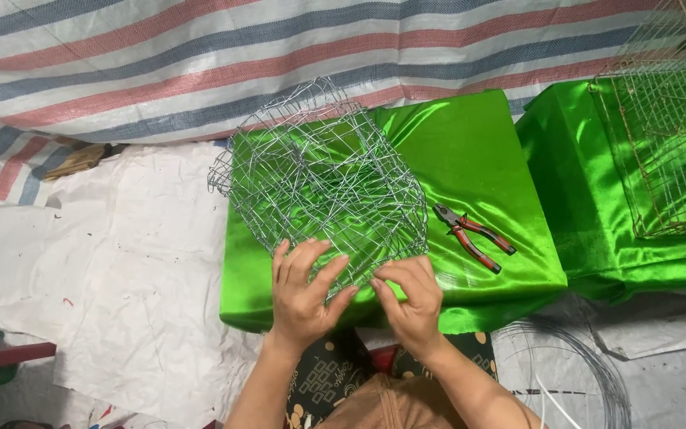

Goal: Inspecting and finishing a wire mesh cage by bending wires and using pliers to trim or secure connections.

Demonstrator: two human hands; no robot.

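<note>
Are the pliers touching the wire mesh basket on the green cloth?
Apart. The head view shows the pliers lying on the green cloth to the right of the wire mesh basket, with bare cloth between them.

Crumpled silver wire mesh (pixel 323 183), hand-held

Two hands, left hand (pixel 303 295) and right hand (pixel 410 300); two wire mesh cages (one (pixel 323 179) near, one (pixel 668 119) far); two green-draped blocks (pixel 486 151) (pixel 565 151); one pair of pliers (pixel 474 236); one wire coil (pixel 589 357).
</note>
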